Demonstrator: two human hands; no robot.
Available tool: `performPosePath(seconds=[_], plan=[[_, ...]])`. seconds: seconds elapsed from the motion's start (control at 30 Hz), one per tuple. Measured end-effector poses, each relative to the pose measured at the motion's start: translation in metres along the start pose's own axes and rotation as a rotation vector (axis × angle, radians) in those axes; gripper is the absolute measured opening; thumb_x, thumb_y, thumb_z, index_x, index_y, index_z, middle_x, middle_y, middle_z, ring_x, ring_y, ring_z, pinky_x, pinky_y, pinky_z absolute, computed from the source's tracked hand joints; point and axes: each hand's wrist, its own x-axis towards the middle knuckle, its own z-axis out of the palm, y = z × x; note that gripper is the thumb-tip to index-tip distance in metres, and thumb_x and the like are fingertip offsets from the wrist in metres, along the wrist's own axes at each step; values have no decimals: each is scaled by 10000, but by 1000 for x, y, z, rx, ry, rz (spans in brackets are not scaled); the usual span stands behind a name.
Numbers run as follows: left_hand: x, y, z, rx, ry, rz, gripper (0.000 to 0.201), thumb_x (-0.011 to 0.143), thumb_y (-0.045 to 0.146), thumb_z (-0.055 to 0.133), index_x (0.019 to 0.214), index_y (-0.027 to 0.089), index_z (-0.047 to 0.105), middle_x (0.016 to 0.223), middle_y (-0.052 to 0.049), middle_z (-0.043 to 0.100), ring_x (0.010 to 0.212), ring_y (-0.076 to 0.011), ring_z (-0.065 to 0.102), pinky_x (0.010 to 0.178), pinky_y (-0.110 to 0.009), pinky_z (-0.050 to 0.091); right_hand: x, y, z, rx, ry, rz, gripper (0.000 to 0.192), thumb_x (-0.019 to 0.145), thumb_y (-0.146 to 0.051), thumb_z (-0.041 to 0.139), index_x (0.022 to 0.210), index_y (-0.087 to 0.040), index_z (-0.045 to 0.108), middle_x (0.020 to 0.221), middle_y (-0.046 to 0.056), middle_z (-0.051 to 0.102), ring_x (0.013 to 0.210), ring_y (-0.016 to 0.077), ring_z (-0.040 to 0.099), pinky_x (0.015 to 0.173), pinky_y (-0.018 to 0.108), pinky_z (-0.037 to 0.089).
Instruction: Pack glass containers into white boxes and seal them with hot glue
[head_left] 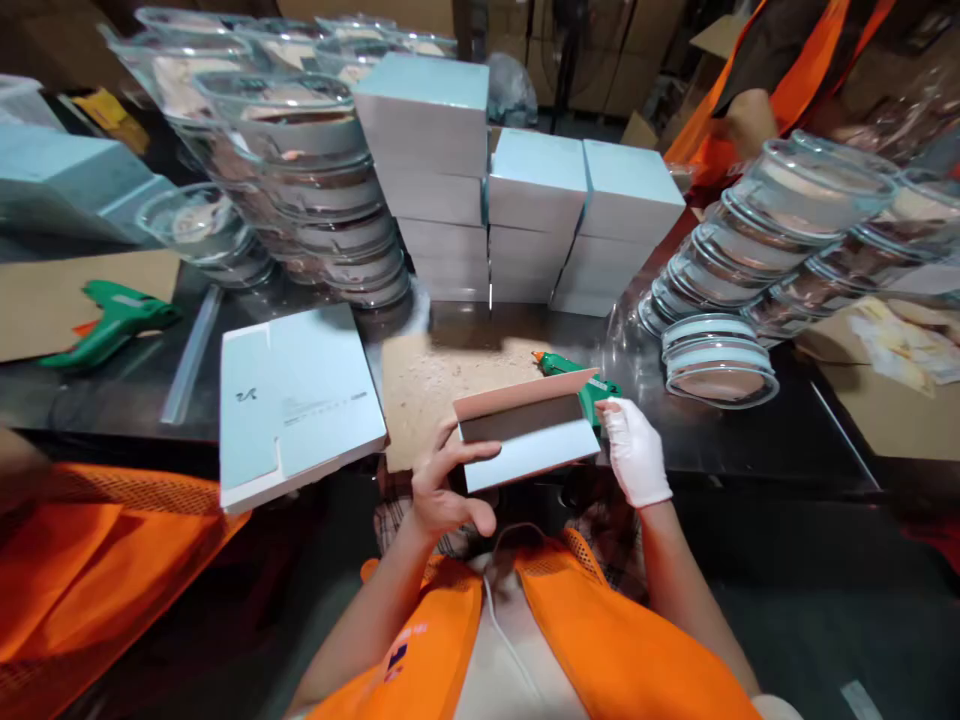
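A small cardboard box [529, 455] is tilted open above the table's front edge, with a pale outer side, a dark inside and a brown raised flap. My left hand [446, 485], bare, grips its left end, the index finger along the front and the thumb sticking out. At the right end is my right hand [634, 455] in a white glove, its fingers closed at the box's edge. Just behind those fingers, partly hidden by the box, lies a green glue gun [555, 364] with an orange tip. A brown cardboard sheet [427, 390] is under it all.
Flat pale-blue cartons [300, 390] lie to the left, near another green glue gun [120, 315] and a glue stick [191, 360]. White boxes [536, 210] are stacked behind. Clear round containers [322, 200] tower left, more containers [720, 360] right. Orange-vested co-workers are at both sides.
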Motion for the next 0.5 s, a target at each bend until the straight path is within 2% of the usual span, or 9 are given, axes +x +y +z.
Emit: performPosePath(seconds=[0.07,0.1,0.2,0.27,0.37,0.43,0.5], plan=[[-1,-5,1,23,-25,20,769,705,895,714,1018,204,838,982,-86,703,1081,-288,711,963,-395,568,8,10,-6,-279,-19,207,448,915,-584,601,1080,-182,713,1164,187,747,1139,361,706,1042,479,504],[-1,-6,3,26,-47,26,682,739,822,768,1039,213,827,974,-80,701,1083,-280,701,968,-393,564,12,13,-6,-324,-51,287,419,839,-545,709,1046,-181,725,1138,195,757,1145,392,707,1036,491,497],[5,-2,8,-16,-20,61,401,862,589,806,1019,220,790,886,-47,694,943,-223,682,857,-345,566,26,19,0,-175,-106,368,316,626,-354,864,854,-190,720,933,162,777,1100,427,722,971,466,518],[9,7,8,-47,39,36,343,873,538,807,1003,223,772,863,-32,700,898,-213,662,810,-336,557,33,23,2,-44,-92,364,228,597,-299,833,743,-198,688,785,111,753,978,383,749,868,416,556],[9,21,1,-41,120,-66,312,875,489,813,1052,236,769,895,-29,726,996,-247,661,906,-377,552,37,27,1,156,-75,352,168,665,-346,725,670,-208,630,659,56,707,696,264,726,673,358,583],[3,26,-3,-48,116,-214,306,875,485,808,1050,236,778,946,-41,738,1054,-265,668,945,-388,548,32,27,0,264,-27,333,195,672,-382,695,718,-212,611,656,32,703,597,206,681,615,339,585],[-5,26,-3,-60,95,-377,312,855,500,818,1006,228,791,988,-57,738,1058,-276,677,927,-389,552,23,25,1,377,109,267,306,627,-399,751,827,-215,610,680,-3,702,578,175,659,609,322,586]])
